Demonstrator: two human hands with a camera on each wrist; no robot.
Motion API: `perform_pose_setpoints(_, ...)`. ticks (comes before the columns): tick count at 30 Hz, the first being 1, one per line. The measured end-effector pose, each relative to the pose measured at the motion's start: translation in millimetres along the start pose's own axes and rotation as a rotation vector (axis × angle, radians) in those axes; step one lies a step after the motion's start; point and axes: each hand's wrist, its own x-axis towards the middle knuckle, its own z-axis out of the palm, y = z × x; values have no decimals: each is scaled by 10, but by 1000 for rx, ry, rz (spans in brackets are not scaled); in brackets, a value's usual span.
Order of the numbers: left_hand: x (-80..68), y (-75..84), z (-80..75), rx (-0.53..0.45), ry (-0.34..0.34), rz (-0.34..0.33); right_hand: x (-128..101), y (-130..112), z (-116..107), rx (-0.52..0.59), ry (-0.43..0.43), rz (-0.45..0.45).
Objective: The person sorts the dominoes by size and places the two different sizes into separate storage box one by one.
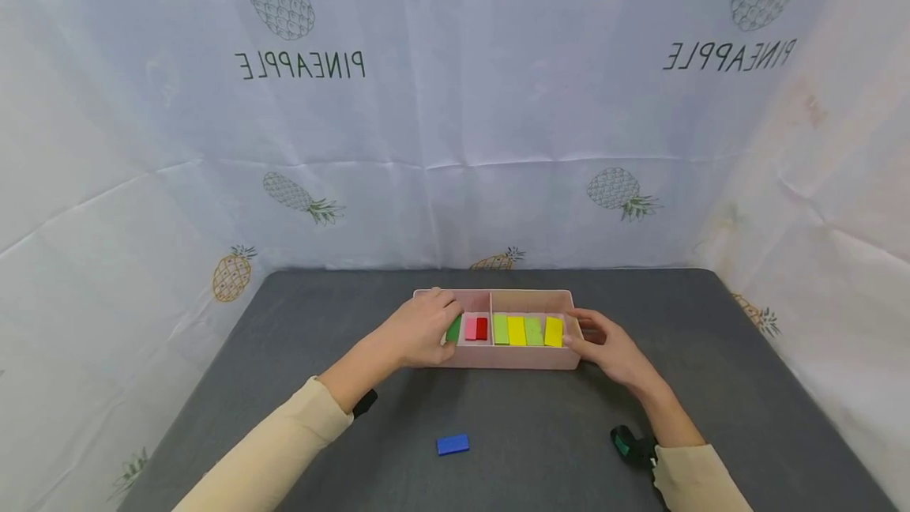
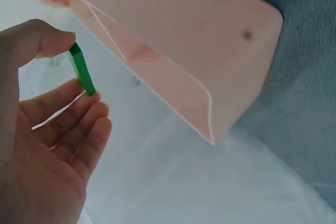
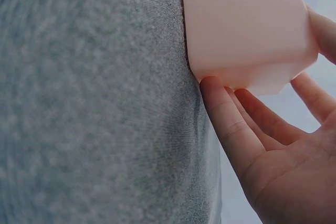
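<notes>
A pink two-compartment box (image 1: 522, 359) stands on the dark table. My left hand (image 1: 426, 328) pinches a green block (image 1: 453, 329) between thumb and fingertips over the left compartment; the left wrist view shows that green block (image 2: 83, 71) held above the box's rim. At the box's right end, my right hand (image 1: 610, 348) holds the wall, thumb at the front and fingers along the end, as the right wrist view of the box (image 3: 247, 19) shows. A pink block (image 1: 471, 329) and a red block (image 1: 482, 329) lie in the left compartment. Yellow blocks (image 1: 517, 331) and light green blocks (image 1: 501, 330) fill the right one.
A blue block (image 1: 453, 445) lies on the table (image 1: 526, 433) in front of the box. Behind the table hangs a white cloth (image 1: 455, 117) printed with pineapples, which also runs along both sides. A black strap device (image 1: 631, 446) is on my right wrist.
</notes>
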Motion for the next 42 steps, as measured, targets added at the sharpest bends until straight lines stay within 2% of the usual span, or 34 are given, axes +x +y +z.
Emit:
perform_pose_setpoints(6,141,-125,67,-14,1,-24,-4,4,-21,2,-4,-4)
perform_pose_setpoints(13,284,-195,232,-126,-40,-94,-27,3,-41,12,1,-4)
perform_pose_setpoints(18,347,-212,338,-233,-99,-147,-35,2,-35,4,0,-10)
perform_pose_setpoints(23,398,-240,474,-294,-159,-190,-37,-2,-21,-6,4,-8)
perform_pose_setpoints(30,464,-268,626,-274,-222,-202,-39,-18,-1,-26,9,-4)
perform_pose_setpoints(37,502,-225,636,-283,-293,-239,-36,-23,5,-22,11,4)
perform_pose_setpoints(42,528,-208,655,-278,-298,-250,-39,-17,2,-21,13,2)
